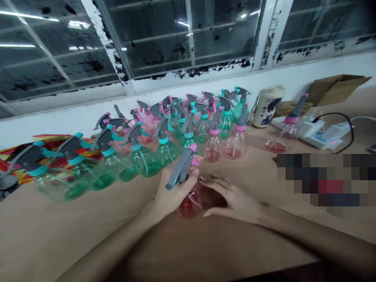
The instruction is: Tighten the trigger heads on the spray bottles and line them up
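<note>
A clear pink spray bottle with a grey trigger head stands on the table in front of me. My left hand is wrapped round its neck, just under the sprayer. To the right of the bottle, my right hand has its fingers spread and thumb apart, close to the bottle's side. Whether its fingertips touch the bottle I cannot tell. Just beyond my hands stand two more pink spray bottles and a green spray bottle.
Several green and pink spray bottles fill the back of the table. A lone pink bottle stands at right, near a power strip with cables. Behind are a printed tumbler and an open cardboard box. A colourful bag lies left.
</note>
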The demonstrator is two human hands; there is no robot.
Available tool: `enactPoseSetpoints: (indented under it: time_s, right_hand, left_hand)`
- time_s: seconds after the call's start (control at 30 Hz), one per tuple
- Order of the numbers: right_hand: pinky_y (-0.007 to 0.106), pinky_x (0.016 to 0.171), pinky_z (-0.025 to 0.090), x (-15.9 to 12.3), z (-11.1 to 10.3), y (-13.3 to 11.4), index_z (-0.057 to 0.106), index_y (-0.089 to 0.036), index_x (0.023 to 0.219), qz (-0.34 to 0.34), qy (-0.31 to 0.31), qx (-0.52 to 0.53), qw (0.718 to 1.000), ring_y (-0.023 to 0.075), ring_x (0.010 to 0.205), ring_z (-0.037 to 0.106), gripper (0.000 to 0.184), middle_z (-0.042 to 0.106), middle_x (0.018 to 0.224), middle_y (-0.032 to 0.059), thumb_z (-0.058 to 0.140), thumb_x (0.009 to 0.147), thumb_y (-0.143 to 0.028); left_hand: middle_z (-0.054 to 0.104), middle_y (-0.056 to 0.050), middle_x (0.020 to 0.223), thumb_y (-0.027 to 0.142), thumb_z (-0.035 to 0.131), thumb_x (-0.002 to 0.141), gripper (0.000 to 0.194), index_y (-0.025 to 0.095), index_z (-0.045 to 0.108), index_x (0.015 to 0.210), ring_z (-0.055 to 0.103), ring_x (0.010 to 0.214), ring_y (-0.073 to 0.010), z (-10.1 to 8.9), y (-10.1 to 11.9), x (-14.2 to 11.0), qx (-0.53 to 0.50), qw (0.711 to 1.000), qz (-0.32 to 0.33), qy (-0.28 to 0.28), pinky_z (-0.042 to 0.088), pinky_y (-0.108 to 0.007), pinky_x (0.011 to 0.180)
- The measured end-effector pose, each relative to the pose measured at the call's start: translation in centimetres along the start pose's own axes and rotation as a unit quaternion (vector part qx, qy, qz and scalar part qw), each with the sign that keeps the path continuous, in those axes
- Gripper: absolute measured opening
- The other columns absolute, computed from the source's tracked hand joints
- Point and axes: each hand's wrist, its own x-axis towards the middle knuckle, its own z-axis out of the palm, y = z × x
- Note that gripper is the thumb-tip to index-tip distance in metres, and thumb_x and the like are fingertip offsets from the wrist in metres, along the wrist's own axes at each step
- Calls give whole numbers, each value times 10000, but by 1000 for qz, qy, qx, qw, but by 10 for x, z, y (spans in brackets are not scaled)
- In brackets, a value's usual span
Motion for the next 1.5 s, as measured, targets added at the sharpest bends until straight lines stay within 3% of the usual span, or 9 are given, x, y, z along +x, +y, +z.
enactPoseSetpoints:
  time_s: [0.37, 0.53, 0.63, 0.87, 0.97, 1.13, 1.23, 1.33, 1.5]
  right_hand:
    - [473, 895, 488, -5, -18, -50, 409, -196, 1299, 93, 54, 57, 993, 302, 1098, 573, 734, 601, 1206, 134, 646, 733, -598]
    - [499, 960, 446, -9, -22, -55, 397, -185, 1292, 74, 121, 50, 989, 323, 1191, 507, 732, 552, 1259, 158, 646, 735, -589]
    - [485, 935, 464, -15, -26, -54, 475, -178, 1204, 62, 149, 31, 986, 314, 1154, 528, 594, 559, 1239, 154, 613, 776, -567]
    - [467, 889, 483, -36, -53, -44, 551, -206, 1125, 74, 138, 4, 988, 282, 1058, 535, 457, 576, 1101, 105, 620, 795, -513]
    - [465, 873, 490, -47, -69, -33, 563, -199, 1077, 87, 137, -14, 987, 270, 1023, 538, 364, 565, 1072, 106, 596, 827, -462]
    - [516, 952, 437, -59, -97, 11, 569, -198, 1115, 105, 185, -102, 972, 306, 1075, 526, 481, 553, 1110, 125, 610, 789, -550]
    - [540, 947, 432, -58, -114, 44, 577, -199, 1083, 118, 218, -139, 959, 334, 1062, 552, 493, 588, 1099, 142, 588, 782, -590]
    - [520, 839, 493, -53, -129, 73, 518, -186, 1169, 133, 231, -136, 954, 333, 968, 611, 567, 631, 1076, 151, 590, 770, -582]
    - [503, 767, 502, -42, -144, 99, 511, -162, 1170, 203, 220, -175, 938, 359, 933, 639, 512, 669, 1030, 165, 597, 766, -465]
  left_hand:
    - [655, -45, 917, 302, 566, 829, 231, 200, 593, 1035, 644, 868, -189, 26, 21, 9, -51, 998, -7, -24, 509, -379, 863]
    - [667, -63, 1021, 260, 574, 818, 274, 210, 571, 1088, 644, 893, -182, 46, 32, 10, -75, 996, 14, -35, 510, -373, 872]
    - [656, -78, 1080, 243, 596, 805, 278, 200, 577, 1079, 626, 1008, -207, 58, 37, 11, -96, 993, 36, -50, 483, -393, 940]
    - [607, -75, 1163, 305, 690, 753, 553, 233, 456, 1249, 609, 1040, -262, 68, 52, 14, -74, 988, 51, -129, 519, -434, 868]
    - [553, -82, 1257, 330, 715, 736, 650, 240, 398, 1297, 559, 1125, -277, 72, 50, 12, -53, 984, 57, -160, 459, -475, 960]
    - [438, -111, 1385, 335, 680, 763, 676, 233, 339, 1338, 425, 1279, -285, 81, 25, 2, 17, 982, 45, -180, 344, -500, 1071]
    - [469, -87, 1341, 284, 644, 779, 581, 253, 384, 1298, 431, 1262, -284, 83, 9, -2, 86, 982, 43, -164, 328, -516, 1068]
    - [507, -82, 1287, 251, 619, 786, 480, 250, 435, 1229, 454, 1229, -295, 84, -4, -2, 139, 980, 47, -135, 337, -535, 1040]
    - [522, -81, 1262, 255, 607, 800, 430, 248, 448, 1200, 470, 1204, -293, 83, -22, 1, 177, 975, 58, -122, 345, -533, 1017]
